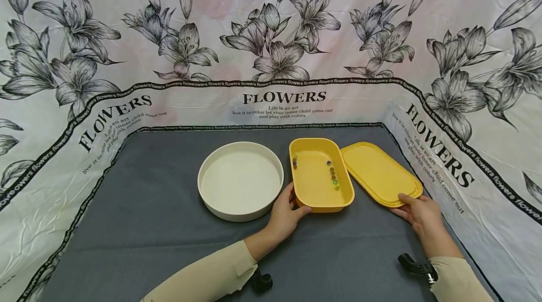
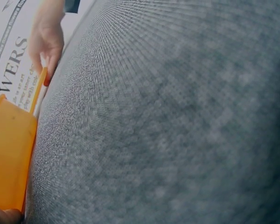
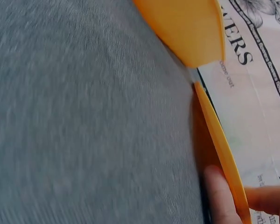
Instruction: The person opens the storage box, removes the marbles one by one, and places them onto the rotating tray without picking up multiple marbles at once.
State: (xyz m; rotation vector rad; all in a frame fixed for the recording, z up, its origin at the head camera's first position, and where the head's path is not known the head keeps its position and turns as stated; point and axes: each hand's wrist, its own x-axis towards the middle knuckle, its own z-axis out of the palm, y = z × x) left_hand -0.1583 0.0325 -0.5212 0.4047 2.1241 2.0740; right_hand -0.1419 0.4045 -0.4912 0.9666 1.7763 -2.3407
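A yellow rectangular container (image 1: pixel 323 170) stands on the grey cloth with several small coloured beads (image 1: pixel 332 177) inside, mostly in a short line on its right part. My left hand (image 1: pixel 282 215) holds its near left corner, thumb on the front wall and fingers along the left side. In the left wrist view, the thumb (image 2: pixel 7 215) shows at the container's lower edge. My right hand (image 1: pixel 419 215) pinches the near right end of the yellow lid (image 1: pixel 381 172), thumb on top and fingers underneath. The lid's held end is tilted up in the right wrist view.
A round white tray (image 1: pixel 240 182) stands just left of the container, close to my left hand. The grey cloth (image 1: pixel 139 208) has a white border printed with flowers and text (image 1: pixel 283 99). Black wrist straps (image 1: pixel 417 266) hang below both sleeves.
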